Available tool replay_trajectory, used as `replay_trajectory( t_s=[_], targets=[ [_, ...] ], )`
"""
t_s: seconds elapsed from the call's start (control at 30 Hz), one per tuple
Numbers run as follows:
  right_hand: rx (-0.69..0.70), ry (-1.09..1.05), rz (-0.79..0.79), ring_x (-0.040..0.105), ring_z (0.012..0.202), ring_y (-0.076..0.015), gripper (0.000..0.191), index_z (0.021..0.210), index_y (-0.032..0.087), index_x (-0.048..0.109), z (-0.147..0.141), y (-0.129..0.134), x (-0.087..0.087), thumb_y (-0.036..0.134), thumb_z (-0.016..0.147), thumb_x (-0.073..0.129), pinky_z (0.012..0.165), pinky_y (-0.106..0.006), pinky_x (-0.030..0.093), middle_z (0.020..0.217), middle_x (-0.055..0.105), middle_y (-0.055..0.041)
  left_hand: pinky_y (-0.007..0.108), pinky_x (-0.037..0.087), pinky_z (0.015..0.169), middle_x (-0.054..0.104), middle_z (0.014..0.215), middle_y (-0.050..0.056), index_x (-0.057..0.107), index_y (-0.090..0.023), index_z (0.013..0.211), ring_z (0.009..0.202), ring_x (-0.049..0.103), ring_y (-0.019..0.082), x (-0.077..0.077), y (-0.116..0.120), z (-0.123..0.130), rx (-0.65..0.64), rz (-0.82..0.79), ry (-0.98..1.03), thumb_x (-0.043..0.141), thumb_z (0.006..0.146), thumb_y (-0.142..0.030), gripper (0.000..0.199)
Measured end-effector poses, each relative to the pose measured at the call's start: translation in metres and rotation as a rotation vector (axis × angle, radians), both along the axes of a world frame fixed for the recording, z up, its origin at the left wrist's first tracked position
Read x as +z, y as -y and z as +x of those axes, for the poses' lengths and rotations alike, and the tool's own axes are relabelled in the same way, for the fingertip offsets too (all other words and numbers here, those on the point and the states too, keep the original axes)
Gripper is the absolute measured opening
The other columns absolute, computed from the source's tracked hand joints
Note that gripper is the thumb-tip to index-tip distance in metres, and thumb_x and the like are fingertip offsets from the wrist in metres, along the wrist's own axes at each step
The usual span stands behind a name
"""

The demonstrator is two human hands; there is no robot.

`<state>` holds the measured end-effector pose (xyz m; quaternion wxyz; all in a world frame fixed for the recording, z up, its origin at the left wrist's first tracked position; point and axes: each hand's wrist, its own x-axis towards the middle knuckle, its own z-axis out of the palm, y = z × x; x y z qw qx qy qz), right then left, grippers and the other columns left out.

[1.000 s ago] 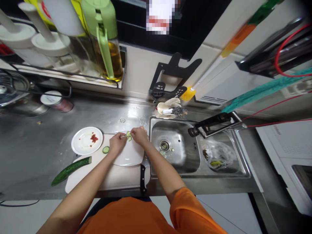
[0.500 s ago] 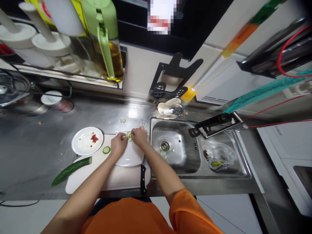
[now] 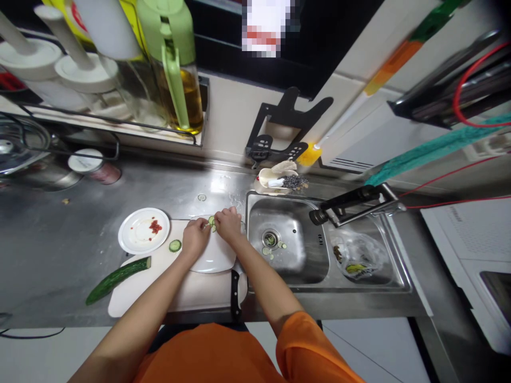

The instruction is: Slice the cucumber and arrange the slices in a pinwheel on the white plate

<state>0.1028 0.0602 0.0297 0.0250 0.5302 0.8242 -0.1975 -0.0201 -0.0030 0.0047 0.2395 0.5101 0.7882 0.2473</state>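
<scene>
My left hand point(image 3: 195, 238) is closed, its fingertips pinched at thin cucumber slices point(image 3: 211, 220) near the far edge of a white plate point(image 3: 211, 260). Beside it, my right hand point(image 3: 228, 223) has its fingers curled over the same spot, hiding what they hold. The plate rests on a white cutting board point(image 3: 136, 287). Left of the plate lies one thicker cucumber slice point(image 3: 174, 246). A cut cucumber point(image 3: 117, 279) slants across the board's left edge. The black handle of a knife point(image 3: 235, 294) shows right of the plate; its blade is mostly hidden.
A small white plate point(image 3: 125, 232) with chopped red bits stands behind the cucumber. The sink point(image 3: 307, 260) at the right has slices near its drain, and a plastic bag point(image 3: 367, 252) lies in the second basin. An oil bottle point(image 3: 187, 101) stands on the rack above.
Hardly anything differs. Both hands stay at the plate's far edge with only slight finger movement, and the view has shifted a little.
</scene>
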Motion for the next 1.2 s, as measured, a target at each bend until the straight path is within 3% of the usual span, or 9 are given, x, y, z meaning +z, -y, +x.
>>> replay_trajectory(
  t_s=[0.3,0.77,0.87,1.0,1.1,1.2],
  targets=[
    [0.012,-0.017,0.036,0.036,0.104,-0.0259,0.02,0.099,0.026,0.064,0.0,0.001,-0.004,0.03,0.093,0.045,0.075,-0.035,0.032,0.103,0.059,-0.0077,0.032,0.043,0.081,0.068,0.09,0.009,0.068,-0.02,0.086,0.087,0.059,0.023,-0.004,0.0,-0.002,-0.024,-0.015,0.023,0.053,0.079,-0.029,0.019],
    [-0.011,-0.044,0.013,0.038,0.105,-0.0251,0.019,0.099,0.026,0.065,0.003,0.001,0.003,0.028,0.091,0.048,0.075,-0.034,0.031,0.102,0.061,-0.0066,0.028,0.043,0.074,0.07,0.083,0.005,0.069,-0.019,0.083,0.078,0.06,0.019,0.01,0.001,-0.002,-0.018,-0.007,0.045,0.053,0.079,-0.03,0.02],
    [-0.055,-0.065,-0.005,0.039,0.105,-0.0251,0.02,0.102,0.026,0.065,0.012,0.008,0.009,0.027,0.091,0.048,0.076,-0.034,0.031,0.102,0.062,-0.0067,0.028,0.044,0.077,0.07,0.085,0.004,0.07,-0.02,0.087,0.08,0.061,0.019,0.02,0.01,-0.014,-0.018,0.009,0.037,0.052,0.079,-0.03,0.022],
    [-0.156,-0.082,-0.046,0.041,0.105,-0.0243,0.022,0.102,0.025,0.067,0.028,0.03,0.013,0.023,0.09,0.048,0.076,-0.033,0.031,0.102,0.063,-0.006,0.03,0.045,0.083,0.071,0.096,0.007,0.071,-0.019,0.096,0.088,0.062,0.021,0.031,0.036,-0.05,-0.024,-0.006,-0.032,0.049,0.082,-0.034,0.03],
    [-0.21,-0.083,-0.093,0.042,0.105,-0.0239,0.021,0.1,0.025,0.068,0.036,0.055,0.015,0.022,0.089,0.05,0.075,-0.032,0.031,0.101,0.064,-0.005,0.032,0.045,0.083,0.069,0.104,0.009,0.07,-0.021,0.104,0.095,0.062,0.024,0.033,0.06,-0.075,-0.032,-0.126,-0.164,0.048,0.083,-0.037,0.034],
    [-0.222,-0.091,-0.107,0.043,0.104,-0.0239,0.019,0.097,0.025,0.069,0.038,0.08,0.017,0.023,0.089,0.052,0.074,-0.032,0.03,0.099,0.065,-0.0046,0.033,0.045,0.078,0.066,0.109,0.011,0.068,-0.023,0.11,0.094,0.062,0.026,0.034,0.076,-0.084,-0.047,-0.26,-0.275,0.046,0.085,-0.038,0.037]
  ],
)
